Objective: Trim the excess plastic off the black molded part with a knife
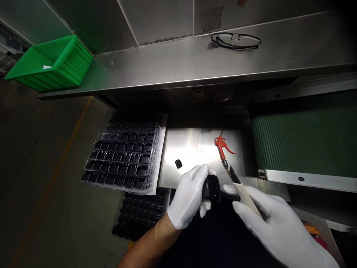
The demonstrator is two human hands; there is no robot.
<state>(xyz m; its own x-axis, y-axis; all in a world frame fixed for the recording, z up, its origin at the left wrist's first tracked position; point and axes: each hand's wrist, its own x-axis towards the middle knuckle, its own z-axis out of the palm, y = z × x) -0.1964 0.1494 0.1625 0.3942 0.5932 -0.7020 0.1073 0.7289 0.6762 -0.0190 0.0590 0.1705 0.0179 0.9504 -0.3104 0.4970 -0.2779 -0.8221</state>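
Gloved in white, my left hand (pixel 189 195) is closed on a black plastic part (pixel 212 188), whose upper face shows to the right of the fingers. My right hand (pixel 273 219), also in a white glove, grips a knife (pixel 245 196) with a pale handle; its dark blade points up and left, a little to the right of the black part and apart from it. A small black piece (pixel 178 163) lies on the metal work surface (pixel 192 145) beyond my left hand. Further right on that surface rests a red air gun (pixel 221 146) with its hose fitting toward me.
Stacked clear trays (pixel 119 156) of black parts stand at the left, with another tray (pixel 139 212) lower down. A metal shelf (pixel 156 67) runs across the back, bearing a green bin (pixel 55 65) and glasses (pixel 236 41). A green conveyor belt (pixel 306 145) lies right.
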